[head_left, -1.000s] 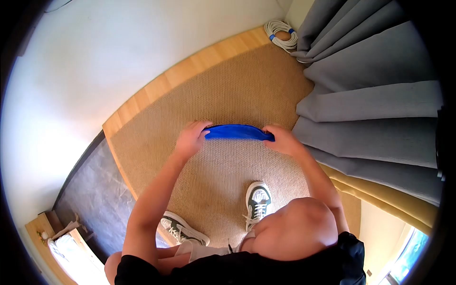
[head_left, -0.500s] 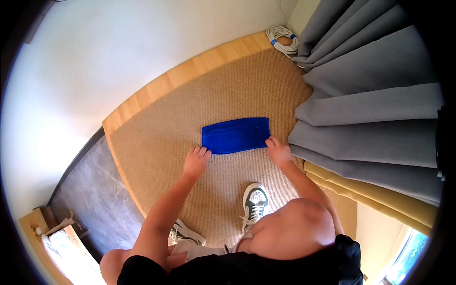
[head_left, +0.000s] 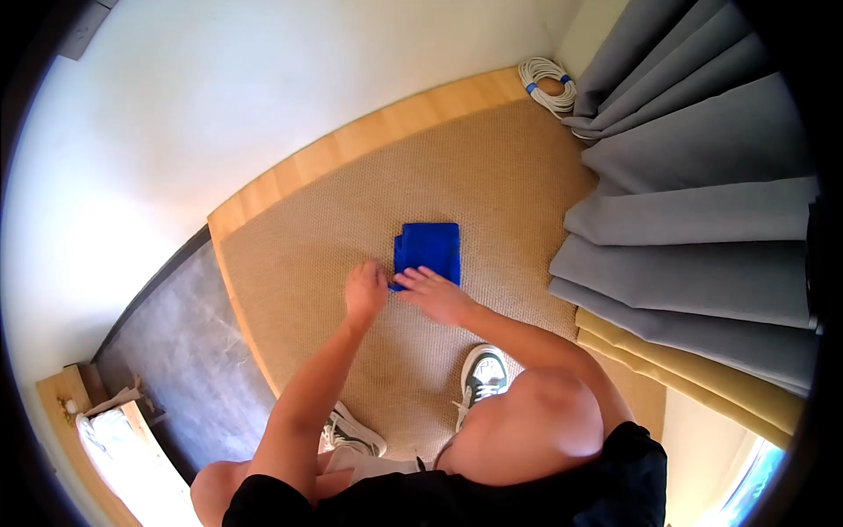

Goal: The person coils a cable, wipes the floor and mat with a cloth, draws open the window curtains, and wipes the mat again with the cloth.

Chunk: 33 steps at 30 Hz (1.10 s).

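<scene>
A blue cloth (head_left: 430, 246), folded into a small rectangle, lies on the woven carpet with slightly uneven layers along its left side. My right hand (head_left: 435, 294) reaches over its lower edge, fingers stretched out and resting on the fabric. Just left of the cloth is my left hand (head_left: 365, 292), its fingers curled in and a small gap between them and the blue edge. Nothing shows in that hand.
A wooden border (head_left: 351, 132) runs along the white wall. Coiled white cable (head_left: 549, 86) sits in the far corner. Grey curtains (head_left: 694, 211) hang at right above a mustard-coloured fabric (head_left: 685, 373). My shoes (head_left: 485, 376) stand near the cloth.
The right side of the cloth has been folded over to the left, so it is about half as wide. My right hand has moved left with it and opened; my left hand has let go.
</scene>
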### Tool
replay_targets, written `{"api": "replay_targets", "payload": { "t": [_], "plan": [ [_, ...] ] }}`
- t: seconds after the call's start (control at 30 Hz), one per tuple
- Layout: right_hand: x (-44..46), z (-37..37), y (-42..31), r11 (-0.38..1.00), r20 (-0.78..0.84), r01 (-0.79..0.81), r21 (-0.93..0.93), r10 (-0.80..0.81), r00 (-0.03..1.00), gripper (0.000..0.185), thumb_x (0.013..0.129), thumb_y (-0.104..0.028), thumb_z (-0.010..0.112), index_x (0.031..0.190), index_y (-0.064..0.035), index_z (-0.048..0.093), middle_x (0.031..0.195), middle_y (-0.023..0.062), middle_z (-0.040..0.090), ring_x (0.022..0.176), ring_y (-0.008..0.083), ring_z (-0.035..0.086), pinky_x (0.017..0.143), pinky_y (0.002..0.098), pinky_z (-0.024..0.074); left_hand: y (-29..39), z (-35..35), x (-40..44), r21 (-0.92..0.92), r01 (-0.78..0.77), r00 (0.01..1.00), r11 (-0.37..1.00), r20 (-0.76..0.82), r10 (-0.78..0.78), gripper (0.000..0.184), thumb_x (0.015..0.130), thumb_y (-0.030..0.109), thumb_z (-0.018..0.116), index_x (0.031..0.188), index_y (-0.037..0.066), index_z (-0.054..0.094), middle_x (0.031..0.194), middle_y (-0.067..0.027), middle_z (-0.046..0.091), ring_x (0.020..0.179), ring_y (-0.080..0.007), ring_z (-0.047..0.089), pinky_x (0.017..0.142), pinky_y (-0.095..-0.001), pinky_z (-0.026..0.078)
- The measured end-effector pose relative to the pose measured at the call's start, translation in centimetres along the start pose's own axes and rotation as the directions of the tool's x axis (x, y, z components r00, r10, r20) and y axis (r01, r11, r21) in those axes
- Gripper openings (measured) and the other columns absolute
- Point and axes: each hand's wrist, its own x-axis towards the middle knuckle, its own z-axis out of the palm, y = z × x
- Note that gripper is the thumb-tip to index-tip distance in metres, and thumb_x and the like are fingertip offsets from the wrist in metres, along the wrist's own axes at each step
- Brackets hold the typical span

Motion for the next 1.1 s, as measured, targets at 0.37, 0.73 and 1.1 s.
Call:
{"api": "replay_targets", "payload": {
  "t": [0.37, 0.73, 1.1],
  "plan": [
    [-2.6, -0.2, 6.1, 0.333, -0.117, -0.828, 0.45, 0.942, 0.315, 0.053, 0.086, -0.035, 0.077, 0.122, -0.0006, 0.059, 0.104, 0.0171, 0.071, 0.091, 0.0301, 0.07, 0.079, 0.042, 0.0568, 4.8, 2.8, 8.3, -0.083, 0.347, 0.925, 0.934, 0.192, -0.327, 0.051, 0.086, 0.036, 0.076, 0.121, 0.001, 0.064, 0.11, -0.0232, 0.069, 0.104, -0.0394, 0.065, 0.091, -0.0484, 0.052],
    [-1.7, -6.4, 5.3, -0.578, 0.385, 0.108, 0.809, 0.659, 0.646, 0.048, 0.096, -0.036, 0.07, 0.129, -0.0034, 0.06, 0.118, 0.0111, 0.072, 0.113, 0.0236, 0.068, 0.099, 0.0413, 0.0552, 6.5, 3.8, 7.0, -0.854, 0.514, 0.858, 0.078, 0.512, -0.044, 0.011, 0.099, 0.011, 0.066, 0.107, 0.011, 0.058, 0.091, -0.0009, 0.066, 0.087, -0.0102, 0.065, 0.077, -0.0306, 0.056],
    [-9.7, -16.6, 21.6, -0.257, 0.167, 0.135, 0.957, 0.868, 0.468, 0.042, 0.097, -0.019, 0.068, 0.134, -0.0032, 0.056, 0.126, 0.0119, 0.066, 0.11, 0.0285, 0.067, 0.099, 0.0464, 0.0558, 8.6, 5.4, 3.1, -0.288, -0.042, 0.987, 0.957, 0.135, 0.085, 0.037, 0.093, 0.016, 0.07, 0.127, 0.006, 0.058, 0.132, -0.0195, 0.059, 0.124, -0.0345, 0.057, 0.103, -0.0445, 0.048]
  ]
}}
